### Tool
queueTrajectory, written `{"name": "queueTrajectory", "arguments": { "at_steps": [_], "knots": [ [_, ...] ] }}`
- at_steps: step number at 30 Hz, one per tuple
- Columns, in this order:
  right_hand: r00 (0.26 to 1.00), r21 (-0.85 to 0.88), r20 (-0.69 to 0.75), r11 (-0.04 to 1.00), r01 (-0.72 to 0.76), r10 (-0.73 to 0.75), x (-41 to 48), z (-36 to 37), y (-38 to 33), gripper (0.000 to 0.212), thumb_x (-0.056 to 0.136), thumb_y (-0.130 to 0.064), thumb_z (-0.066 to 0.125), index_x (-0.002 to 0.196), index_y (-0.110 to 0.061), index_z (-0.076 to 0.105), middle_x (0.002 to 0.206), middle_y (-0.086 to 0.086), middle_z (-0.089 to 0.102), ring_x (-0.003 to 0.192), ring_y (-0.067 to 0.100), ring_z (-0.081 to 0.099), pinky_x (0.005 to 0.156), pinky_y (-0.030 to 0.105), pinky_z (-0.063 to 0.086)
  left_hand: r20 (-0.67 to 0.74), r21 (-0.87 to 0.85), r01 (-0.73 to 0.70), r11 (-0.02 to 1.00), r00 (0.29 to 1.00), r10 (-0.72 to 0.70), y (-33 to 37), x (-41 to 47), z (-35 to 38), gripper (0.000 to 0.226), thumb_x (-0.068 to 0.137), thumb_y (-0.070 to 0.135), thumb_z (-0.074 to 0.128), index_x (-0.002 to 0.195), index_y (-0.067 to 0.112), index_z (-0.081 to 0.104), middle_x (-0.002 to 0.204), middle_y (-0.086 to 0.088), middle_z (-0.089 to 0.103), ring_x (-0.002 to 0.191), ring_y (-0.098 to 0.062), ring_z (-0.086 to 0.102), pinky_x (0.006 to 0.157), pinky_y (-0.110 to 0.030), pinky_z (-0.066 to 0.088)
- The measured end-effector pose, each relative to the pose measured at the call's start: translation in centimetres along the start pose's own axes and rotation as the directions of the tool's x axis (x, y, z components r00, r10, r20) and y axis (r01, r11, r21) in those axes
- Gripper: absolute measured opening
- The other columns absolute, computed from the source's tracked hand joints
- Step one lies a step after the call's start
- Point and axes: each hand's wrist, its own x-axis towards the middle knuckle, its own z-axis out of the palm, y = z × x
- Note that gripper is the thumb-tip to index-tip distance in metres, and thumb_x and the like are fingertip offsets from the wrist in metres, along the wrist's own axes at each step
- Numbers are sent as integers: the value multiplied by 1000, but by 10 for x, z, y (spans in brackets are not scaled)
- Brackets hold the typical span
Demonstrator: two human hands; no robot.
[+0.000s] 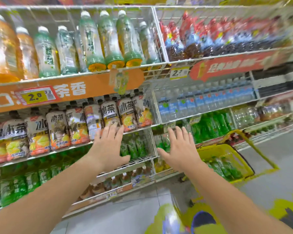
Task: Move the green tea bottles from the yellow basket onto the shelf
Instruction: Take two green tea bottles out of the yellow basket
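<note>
Both my hands are raised in front of the shelving, fingers spread and holding nothing. My left hand (109,146) hovers over the white wire shelf (139,160) where a few green tea bottles (134,146) stand. My right hand (178,149) is just right of that shelf's divider. The yellow basket (208,150) sits on the floor at the right, below my right hand, with several green tea bottles (224,168) lying in it. Its handle (254,146) stands upright.
Beige-labelled tea bottles (74,125) fill the shelf above my left hand. Pale green bottles (95,41) line the top shelf, water bottles (193,102) are at the right. More green bottles (20,184) stand at lower left. Grey floor (277,166) lies right of the basket.
</note>
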Motion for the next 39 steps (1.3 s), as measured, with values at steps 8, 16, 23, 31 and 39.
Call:
{"name": "queueTrajectory", "arguments": {
  "at_steps": [8, 16, 23, 31, 39],
  "knots": [
    [996, -44, -60, 997, -69, 67, -77, -55, 133, 93, 91, -75, 24, 160, -19, -1, 167, 11, -1, 153, 31, -6, 123, 51, 2, -37, 23, -121, 992, 992, 122, 144, 15, -38, 107, 87, 72, 45, 158, 15, -12, 167, -11, -8, 153, -33, -11, 123, -55, 0],
    [978, -33, -124, 985, -172, 167, -129, -79, 245, 100, 78, -78, 8, 160, -21, 0, 167, 9, -8, 153, 30, -7, 123, 49, 2, -68, -10, -233, 972, 970, 232, 258, 41, -42, 107, 86, 72, 45, 158, 18, -11, 167, -11, -7, 153, -35, -8, 123, -56, 3],
    [961, -10, -153, 972, -233, 229, -118, -74, 312, 95, 84, -78, 19, 160, -22, 6, 167, 8, -2, 153, 28, -6, 124, 48, 2, -80, -20, -317, 948, 946, 315, 328, 89, -37, 104, 89, 73, 39, 157, 19, -15, 167, -11, -10, 153, -34, -11, 122, -57, 2],
    [965, -69, -89, 965, -251, 245, -49, -61, 393, 90, 89, -74, 27, 160, -22, 6, 167, 7, 2, 153, 27, -3, 123, 46, 2, -115, -19, -425, 905, 900, 420, 384, 191, -21, 98, 90, 69, 40, 160, 20, -7, 168, -11, 0, 154, -32, -1, 123, -54, 9],
    [976, -136, -36, 966, -219, 216, 45, -48, 464, 94, 86, -74, 20, 159, -16, 16, 165, 14, 14, 152, 33, 8, 123, 49, 8, -59, -2, -418, 908, 907, 417, 422, 294, -6, 99, 91, 69, 41, 159, 17, -9, 167, -12, -1, 154, -33, -1, 123, -55, 9]
  ]
}}
